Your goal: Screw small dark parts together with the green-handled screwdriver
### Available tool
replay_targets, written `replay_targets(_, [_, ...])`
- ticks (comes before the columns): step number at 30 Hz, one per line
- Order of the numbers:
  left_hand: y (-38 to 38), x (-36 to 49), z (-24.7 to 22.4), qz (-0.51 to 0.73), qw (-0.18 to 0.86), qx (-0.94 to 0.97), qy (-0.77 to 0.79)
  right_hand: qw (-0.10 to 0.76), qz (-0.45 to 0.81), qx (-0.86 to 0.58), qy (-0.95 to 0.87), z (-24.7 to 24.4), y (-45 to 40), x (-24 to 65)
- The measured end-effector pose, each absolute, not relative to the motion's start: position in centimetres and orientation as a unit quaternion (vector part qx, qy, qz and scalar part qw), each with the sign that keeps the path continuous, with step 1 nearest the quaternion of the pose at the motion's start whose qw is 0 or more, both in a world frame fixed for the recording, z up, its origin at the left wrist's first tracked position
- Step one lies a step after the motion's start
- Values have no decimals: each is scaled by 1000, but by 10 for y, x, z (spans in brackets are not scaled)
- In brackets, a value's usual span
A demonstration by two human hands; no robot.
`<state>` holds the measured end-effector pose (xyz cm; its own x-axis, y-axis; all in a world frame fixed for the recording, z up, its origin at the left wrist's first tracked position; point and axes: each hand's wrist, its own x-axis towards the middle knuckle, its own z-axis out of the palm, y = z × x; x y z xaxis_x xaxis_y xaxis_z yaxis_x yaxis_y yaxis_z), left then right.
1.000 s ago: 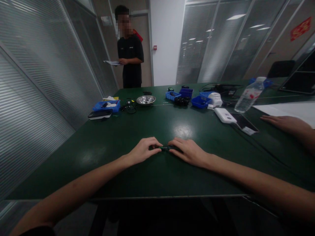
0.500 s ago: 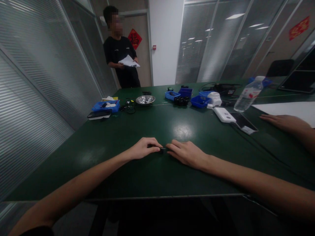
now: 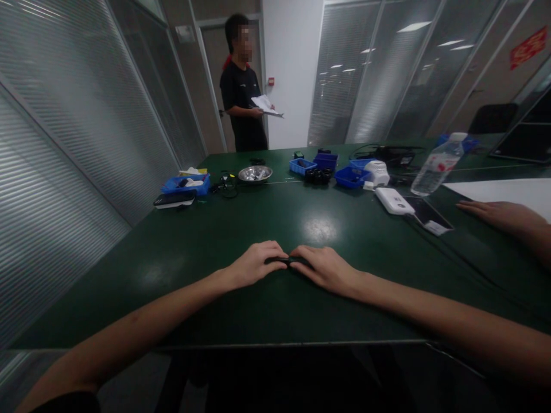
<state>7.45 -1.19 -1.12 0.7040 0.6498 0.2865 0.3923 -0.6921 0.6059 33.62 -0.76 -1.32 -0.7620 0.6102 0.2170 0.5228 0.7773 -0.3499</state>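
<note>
Left hand and right hand pinch slim dark parts end to end; light, level, aligned pressure seems best

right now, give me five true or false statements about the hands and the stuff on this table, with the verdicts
1. The left hand and right hand both pinch small dark parts. True.
2. The metal bowl is empty. False: small items lie in it.
3. The standing person is holding papers. True.
4. The clear bottle has a black cap. False: its cap is white.
5. The blue tray at the far left is bare inside. False: white and dark things are in it.
</note>
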Motion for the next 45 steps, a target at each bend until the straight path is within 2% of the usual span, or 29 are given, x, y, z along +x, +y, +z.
replay_targets(6, [-8,73,-9,246,319,846,350,216,143,-337,-905,-15,-2,338])
replay_targets(14, [-9,71,-13,261,361,808,385,234,150,-400,-873,-11,5,350])
replay_targets(20, [-13,69,-7,249,313,842,363,250,132,-449,-848,-12,17,358])
replay_targets(26, [-16,70,-4,246,276,859,353,195,80,-477,-853,-2,17,365])
replay_targets(31, [-17,70,-3,247,258,869,341,169,91,-436,-879,2,12,368])
replay_targets(37, [-18,72,-3,253,249,880,316,176,119,-384,-899,1,5,359])
replay_targets(45, [-20,72,-3,201,221,909,290,174,100,-398,-895,0,8,360])
